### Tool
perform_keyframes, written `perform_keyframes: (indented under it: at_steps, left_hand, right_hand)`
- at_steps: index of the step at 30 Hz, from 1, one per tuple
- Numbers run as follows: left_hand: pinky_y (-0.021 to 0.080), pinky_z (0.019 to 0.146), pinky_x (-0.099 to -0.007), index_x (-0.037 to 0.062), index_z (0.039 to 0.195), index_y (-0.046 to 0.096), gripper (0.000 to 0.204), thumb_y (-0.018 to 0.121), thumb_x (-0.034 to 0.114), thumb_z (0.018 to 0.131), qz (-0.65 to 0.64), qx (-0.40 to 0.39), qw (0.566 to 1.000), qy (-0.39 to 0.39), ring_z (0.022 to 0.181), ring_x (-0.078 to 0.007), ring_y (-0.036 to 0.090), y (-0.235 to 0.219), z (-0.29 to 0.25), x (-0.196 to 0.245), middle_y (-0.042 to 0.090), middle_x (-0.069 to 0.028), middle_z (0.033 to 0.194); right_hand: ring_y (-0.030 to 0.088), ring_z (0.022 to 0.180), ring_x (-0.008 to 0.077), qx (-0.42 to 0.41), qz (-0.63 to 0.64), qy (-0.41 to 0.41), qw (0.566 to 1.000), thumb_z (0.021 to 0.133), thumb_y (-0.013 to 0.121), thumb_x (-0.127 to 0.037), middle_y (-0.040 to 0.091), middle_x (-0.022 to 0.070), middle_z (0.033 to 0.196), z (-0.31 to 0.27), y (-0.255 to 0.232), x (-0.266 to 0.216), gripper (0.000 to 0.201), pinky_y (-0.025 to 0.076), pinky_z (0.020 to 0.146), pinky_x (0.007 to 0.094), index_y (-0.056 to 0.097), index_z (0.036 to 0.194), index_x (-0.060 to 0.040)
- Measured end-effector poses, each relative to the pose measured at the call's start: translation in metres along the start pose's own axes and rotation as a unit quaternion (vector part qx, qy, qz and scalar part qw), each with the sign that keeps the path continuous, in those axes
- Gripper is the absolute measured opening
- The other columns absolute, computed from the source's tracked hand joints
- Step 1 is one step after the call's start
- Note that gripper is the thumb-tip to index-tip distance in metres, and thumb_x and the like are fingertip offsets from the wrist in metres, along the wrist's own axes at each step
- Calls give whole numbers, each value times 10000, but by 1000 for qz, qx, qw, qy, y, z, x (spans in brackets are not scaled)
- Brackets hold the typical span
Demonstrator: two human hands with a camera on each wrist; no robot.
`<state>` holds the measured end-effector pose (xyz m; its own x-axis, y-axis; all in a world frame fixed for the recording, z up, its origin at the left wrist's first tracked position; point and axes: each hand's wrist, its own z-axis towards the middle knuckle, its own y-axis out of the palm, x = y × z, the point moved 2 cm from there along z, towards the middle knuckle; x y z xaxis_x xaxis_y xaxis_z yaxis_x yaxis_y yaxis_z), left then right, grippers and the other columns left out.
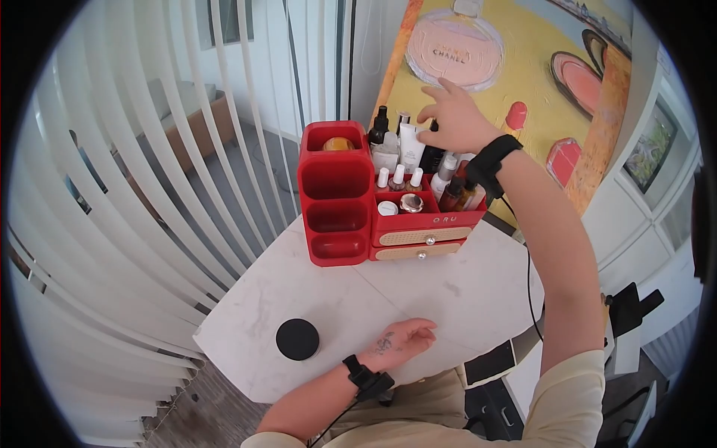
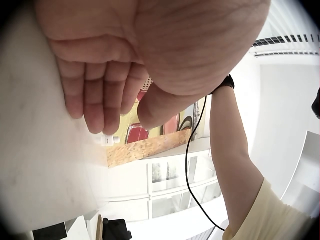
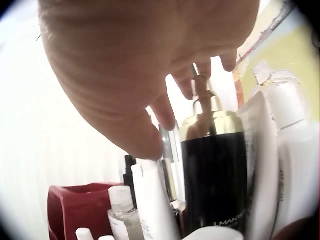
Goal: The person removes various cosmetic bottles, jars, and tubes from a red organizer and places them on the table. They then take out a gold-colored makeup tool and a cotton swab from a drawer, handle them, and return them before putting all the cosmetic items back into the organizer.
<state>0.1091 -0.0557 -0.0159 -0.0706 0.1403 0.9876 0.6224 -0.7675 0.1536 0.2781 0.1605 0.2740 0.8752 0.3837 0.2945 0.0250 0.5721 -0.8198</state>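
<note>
My right hand [image 1: 461,123] is over the back of a red cosmetics organizer [image 1: 403,222], its fingers spread and slightly bent. Below it stands a black bottle with a gold collar [image 3: 215,175]; in the right wrist view the fingertips hang behind and beside its top. A white tube [image 1: 411,145] and a clear bottle with a white cap [image 3: 125,220] stand close by. My left hand [image 1: 399,345] rests on its side near the table's front edge, fingers loosely curled with nothing in them. Its palm [image 2: 100,25] fills the top of the left wrist view.
A red stacked holder [image 1: 336,199] adjoins the organizer's left side. Small white-capped bottles [image 1: 399,178] fill the front compartments. A black-lidded jar [image 1: 297,340] sits at the front left of the white table [image 1: 441,299]. Behind stands a painting [image 1: 515,82]; vertical blinds [image 1: 112,224] hang left.
</note>
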Motion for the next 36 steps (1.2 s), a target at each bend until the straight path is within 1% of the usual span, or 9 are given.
perform_keyframes:
  at_steps: [4,8,11,14,16,20,23,26,36]
  left_hand:
    - [489,894,-267,35,1261,562,329,591,21,934,-6,-1,1000,11,998,-120,602,-2,1,-3,659,-71,1061]
    - [492,890,-268,35,1261,561,331,594,22,932,3,5,1000,4,990,-121,605,-1,0,-2,660,-73,1057]
    - [492,889,-268,36,1259,562,331,597,24,930,4,6,1000,-5,991,-123,605,-1,0,-1,661,-72,1055]
    - [493,889,-269,37,1259,563,329,592,24,932,10,2,1000,5,992,-123,607,0,0,-1,661,-71,1052]
    - [492,892,-271,35,1264,560,331,591,29,935,30,4,999,14,995,-123,607,0,0,0,661,-69,1052]
    - [493,892,-273,36,1262,563,326,590,32,938,16,2,1000,13,995,-124,608,0,0,0,660,-65,1051]
    - [493,890,-270,35,1262,563,323,588,29,939,3,4,1000,9,996,-123,606,0,-1,1,658,-64,1059]
    - [493,886,-265,33,1265,559,325,584,26,942,5,-2,1000,11,999,-119,603,0,0,2,655,-66,1069]
    - [495,875,-268,29,1245,572,314,596,57,934,0,7,1000,6,982,-122,611,1,0,0,666,-61,1053]
  right_hand:
    - [296,1394,425,-21,-7,30,999,725,709,-262,526,113,1387,1,6,-8,156,203,1121,630,769,797,-137]
    - [303,1389,421,-13,24,38,999,728,702,-223,532,91,1386,0,17,-3,110,201,1110,646,760,745,-130]
    - [311,1385,410,49,71,-1,996,731,702,-212,548,98,1368,0,26,7,101,229,1081,664,749,717,-124]
    - [352,1356,413,115,61,-2,991,750,694,-200,560,106,1356,0,18,12,112,282,1085,598,743,730,-102]
    - [341,1368,412,158,88,-19,983,799,690,-158,548,104,1378,6,2,19,127,308,1100,506,712,746,-45]
    - [512,1243,346,80,200,27,976,837,675,-172,562,122,1358,5,-5,21,159,397,1039,409,706,825,-17]
    - [571,1165,327,115,189,29,975,849,671,-184,588,130,1320,1,0,25,184,441,985,376,699,847,-2]
    - [579,1126,357,142,195,41,970,837,661,-205,614,170,1260,5,-8,30,209,445,975,409,720,870,-7]
    - [604,1003,349,197,155,50,967,810,677,-189,676,143,1060,1,-19,4,194,478,890,411,704,833,2]
